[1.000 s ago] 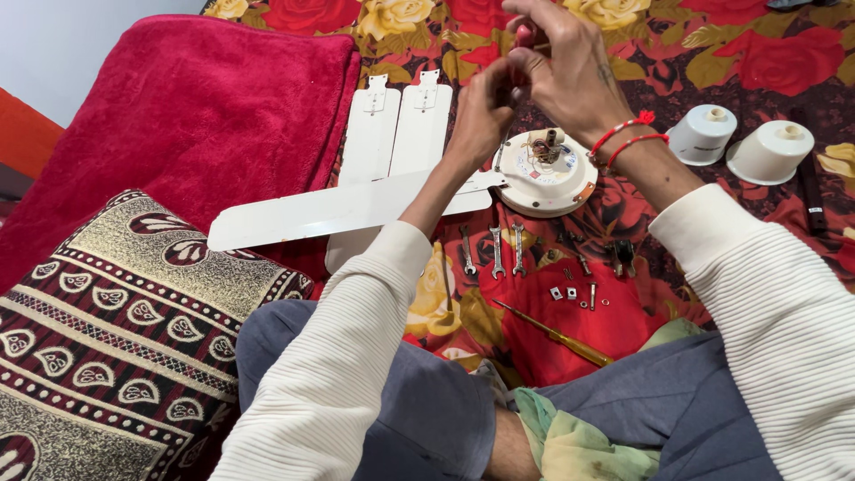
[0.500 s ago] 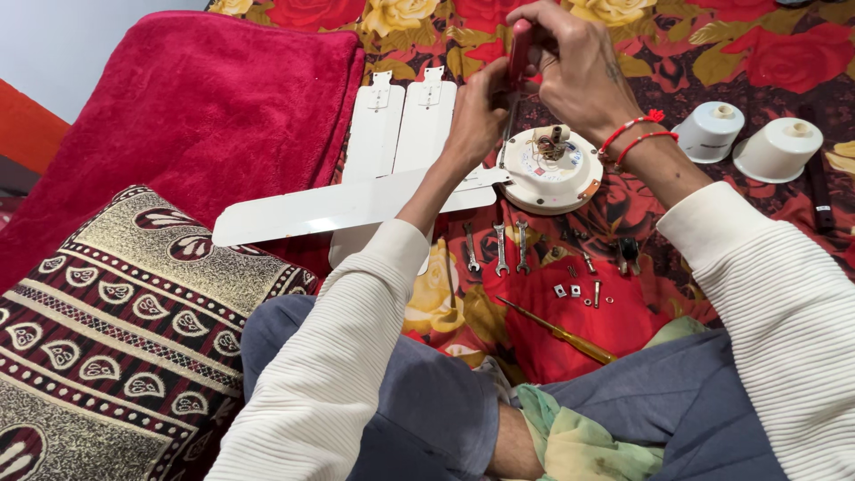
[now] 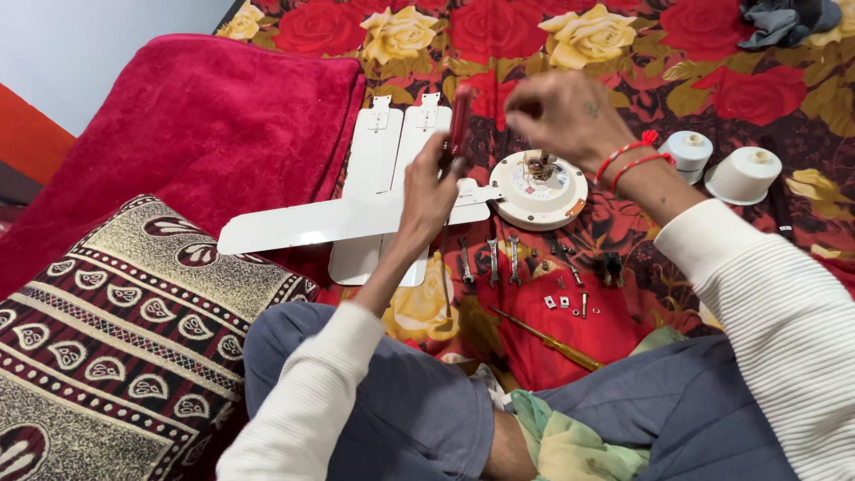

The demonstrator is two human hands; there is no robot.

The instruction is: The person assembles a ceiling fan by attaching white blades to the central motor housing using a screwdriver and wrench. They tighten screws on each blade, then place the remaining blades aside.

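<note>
Fingers: left hand (image 3: pixel 429 191) wrapped round red screwdriver (image 3: pixel 459 120), handle upright for a vertical drive | right hand (image 3: pixel 565 111) loosely curled, empty, above motor hub (image 3: pixel 539 189) at frame centre | spanners (image 3: pixel 490 261) laid within reach

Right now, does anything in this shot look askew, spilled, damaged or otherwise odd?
Nothing looks spilled or broken. The fan motor hub has just one blade reaching it; two blades lie loose beneath. Spanners and small screws lie in rows. The left hand holds a red-handled screwdriver.
</note>
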